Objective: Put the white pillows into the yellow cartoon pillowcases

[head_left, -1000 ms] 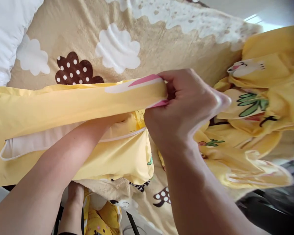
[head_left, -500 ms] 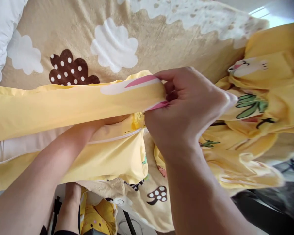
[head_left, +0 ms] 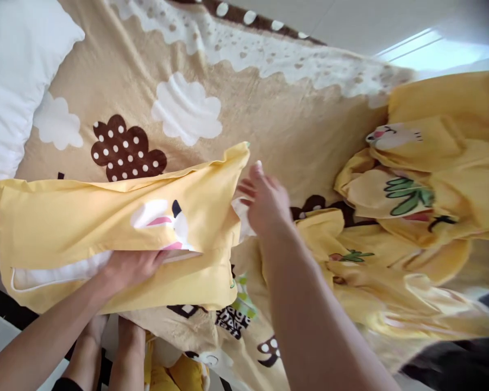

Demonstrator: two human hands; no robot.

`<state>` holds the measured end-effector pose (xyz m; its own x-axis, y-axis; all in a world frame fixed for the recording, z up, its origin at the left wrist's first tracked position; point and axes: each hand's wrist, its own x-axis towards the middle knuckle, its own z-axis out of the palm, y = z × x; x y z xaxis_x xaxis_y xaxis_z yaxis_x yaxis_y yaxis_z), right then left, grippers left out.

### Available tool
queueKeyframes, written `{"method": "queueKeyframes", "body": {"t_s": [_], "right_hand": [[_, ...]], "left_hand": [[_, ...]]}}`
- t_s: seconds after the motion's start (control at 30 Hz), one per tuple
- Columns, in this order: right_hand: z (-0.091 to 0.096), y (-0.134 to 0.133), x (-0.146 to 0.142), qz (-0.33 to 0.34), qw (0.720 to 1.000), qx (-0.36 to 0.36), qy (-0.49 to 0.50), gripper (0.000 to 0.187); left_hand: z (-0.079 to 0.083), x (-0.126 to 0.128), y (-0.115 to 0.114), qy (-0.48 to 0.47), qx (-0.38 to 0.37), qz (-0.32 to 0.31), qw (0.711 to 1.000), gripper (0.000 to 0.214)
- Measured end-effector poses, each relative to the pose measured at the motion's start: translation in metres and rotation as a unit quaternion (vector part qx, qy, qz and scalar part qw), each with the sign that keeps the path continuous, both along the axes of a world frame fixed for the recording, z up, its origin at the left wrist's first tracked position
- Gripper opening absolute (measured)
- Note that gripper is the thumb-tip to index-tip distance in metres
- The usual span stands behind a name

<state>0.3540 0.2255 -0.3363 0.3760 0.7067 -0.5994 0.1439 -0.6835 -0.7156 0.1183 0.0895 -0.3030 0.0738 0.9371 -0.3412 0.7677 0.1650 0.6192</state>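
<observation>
A yellow pillowcase (head_left: 77, 212) with a rabbit print lies across the bed, filled out by something inside. Its white-edged zip opening gapes along the near side, and white filling or lining shows there. My left hand (head_left: 132, 271) is at this slit, its fingers closed on the edge just below the rabbit; some fingertips are hidden in the cloth. Just off the pillowcase's right end, my right hand (head_left: 267, 201) is raised with fingers apart and nothing in it. It is slightly blurred.
Beneath everything spreads a beige blanket (head_left: 269, 117) with cloud prints. A white pillow (head_left: 20, 81) sits at the upper left. Crumpled yellow bedding (head_left: 464, 179) is heaped on the right. My legs (head_left: 130, 347) show at the bottom edge, beside a yellow item (head_left: 179, 374).
My right hand has let go of the pillowcase's rabbit-print end and moved slightly away. The pillowcase has dropped and spread out. My left hand has drawn back left from inside to the slit.
</observation>
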Motion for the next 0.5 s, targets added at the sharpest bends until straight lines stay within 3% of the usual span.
{"method": "queueKeyframes", "body": {"t_s": [0.07, 0.17, 0.3, 0.4, 0.47, 0.5], "right_hand": [[-0.022, 0.017, -0.013, -0.011, 0.999, -0.052, -0.002, 0.033], [-0.026, 0.048, -0.028, 0.049, 0.996, 0.013, -0.068, 0.023], [0.009, 0.066, -0.022, 0.071, 0.961, 0.119, -0.239, 0.027], [0.052, 0.023, -0.021, 0.167, 0.911, 0.235, -0.294, 0.034], [0.079, -0.029, -0.025, 0.328, 0.855, 0.32, -0.242, 0.023], [0.089, -0.057, -0.026, 0.456, 0.814, 0.319, -0.165, 0.022]], "left_hand": [[0.017, -0.021, -0.013, -0.011, 0.003, -0.125, 0.992, 0.049], [0.032, -0.046, -0.022, 0.002, 0.0, -0.279, 0.96, 0.047], [0.046, -0.051, -0.018, -0.027, -0.007, -0.248, 0.968, 0.019], [0.063, -0.04, -0.01, -0.113, -0.079, -0.285, 0.948, 0.015], [0.074, -0.034, -0.004, -0.17, -0.139, -0.349, 0.911, 0.014], [0.078, -0.031, -0.001, -0.188, -0.16, -0.377, 0.893, 0.014]]}}
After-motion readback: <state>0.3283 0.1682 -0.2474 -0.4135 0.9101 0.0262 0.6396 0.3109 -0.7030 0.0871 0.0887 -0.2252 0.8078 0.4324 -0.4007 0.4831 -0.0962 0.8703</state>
